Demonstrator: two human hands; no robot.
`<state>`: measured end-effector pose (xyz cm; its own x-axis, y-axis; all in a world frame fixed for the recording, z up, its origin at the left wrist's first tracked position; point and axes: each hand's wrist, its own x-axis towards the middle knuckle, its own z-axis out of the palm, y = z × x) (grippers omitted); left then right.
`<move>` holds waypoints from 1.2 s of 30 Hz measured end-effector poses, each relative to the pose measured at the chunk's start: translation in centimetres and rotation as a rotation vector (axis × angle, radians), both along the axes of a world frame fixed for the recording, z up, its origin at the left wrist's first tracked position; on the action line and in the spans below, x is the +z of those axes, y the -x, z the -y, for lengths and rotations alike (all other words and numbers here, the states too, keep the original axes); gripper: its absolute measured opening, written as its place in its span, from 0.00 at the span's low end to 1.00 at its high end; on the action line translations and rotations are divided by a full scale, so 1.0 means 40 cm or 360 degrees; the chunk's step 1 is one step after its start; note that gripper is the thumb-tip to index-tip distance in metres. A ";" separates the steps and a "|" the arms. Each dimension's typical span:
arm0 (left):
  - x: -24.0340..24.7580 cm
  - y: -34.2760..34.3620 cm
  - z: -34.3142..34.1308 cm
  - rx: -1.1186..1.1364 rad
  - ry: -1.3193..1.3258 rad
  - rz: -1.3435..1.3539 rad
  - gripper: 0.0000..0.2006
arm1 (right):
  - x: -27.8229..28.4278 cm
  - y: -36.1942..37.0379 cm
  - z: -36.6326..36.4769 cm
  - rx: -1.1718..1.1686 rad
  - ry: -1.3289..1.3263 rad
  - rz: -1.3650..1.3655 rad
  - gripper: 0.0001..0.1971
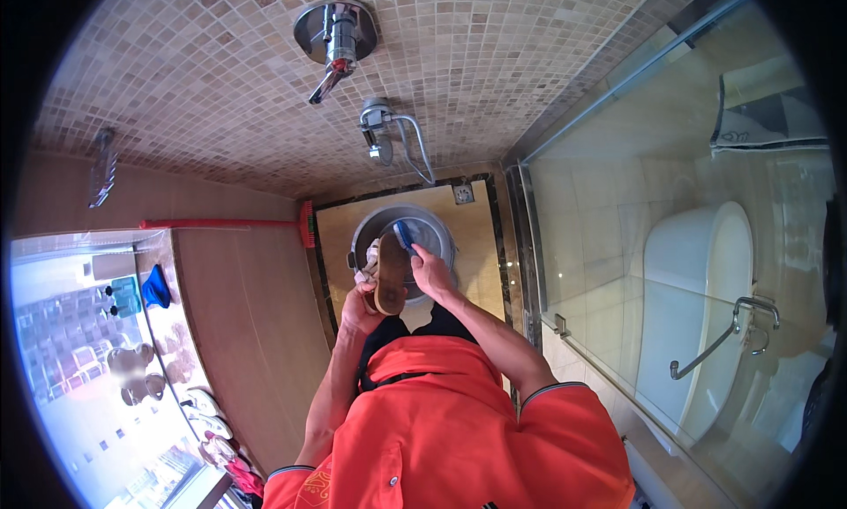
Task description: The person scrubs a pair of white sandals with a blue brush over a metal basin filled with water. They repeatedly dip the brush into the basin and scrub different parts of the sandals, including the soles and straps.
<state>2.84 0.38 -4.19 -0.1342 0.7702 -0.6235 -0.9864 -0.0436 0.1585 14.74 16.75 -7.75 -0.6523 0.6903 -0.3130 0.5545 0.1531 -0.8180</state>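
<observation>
My left hand grips a sandal by its heel end, with the brown sole turned up and pale straps at its left side. In my right hand is a blue brush, its head close to the toe end of the sole; whether the bristles touch it I cannot tell. Both are held over a round grey bucket on the floor. The sandal and my hands hide much of the bucket's inside.
A chrome mixer tap and a shower fitting with a hose are on the mosaic wall ahead. A red-handled broom lies along the left. Beyond a glass partition at right stands a white bathtub. A floor drain lies behind the bucket.
</observation>
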 end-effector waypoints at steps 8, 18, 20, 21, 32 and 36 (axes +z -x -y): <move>-0.001 0.025 0.014 0.0183 0.0037 0.0051 0.28 | 0.109 -0.091 0.093 0.0335 -0.0142 -0.0314 0.20; -0.032 0.013 0.010 0.0132 0.0065 0.0107 0.28 | 0.093 -0.048 0.049 0.0299 0.0083 0.0147 0.20; -0.050 0.026 0.020 0.0168 0.0107 0.0153 0.27 | 0.113 -0.095 0.099 0.0347 0.0015 -0.0161 0.19; -0.064 0.030 0.027 0.0185 0.0128 0.0177 0.27 | 0.123 -0.108 0.101 0.0412 0.0024 -0.0136 0.19; -0.189 0.035 -0.035 0.0053 0.0336 0.0286 0.24 | 0.004 -0.040 0.051 0.0271 0.0123 0.0333 0.23; -0.178 0.025 -0.040 0.0021 0.0255 0.0282 0.26 | 0.038 -0.085 0.061 0.0244 0.0050 0.0170 0.22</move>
<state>1.86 1.96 -11.33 -0.0212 0.6586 -0.7522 -0.9989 -0.0447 -0.0110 18.13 14.32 -6.24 -0.7108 0.5744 -0.4060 0.6108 0.2177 -0.7613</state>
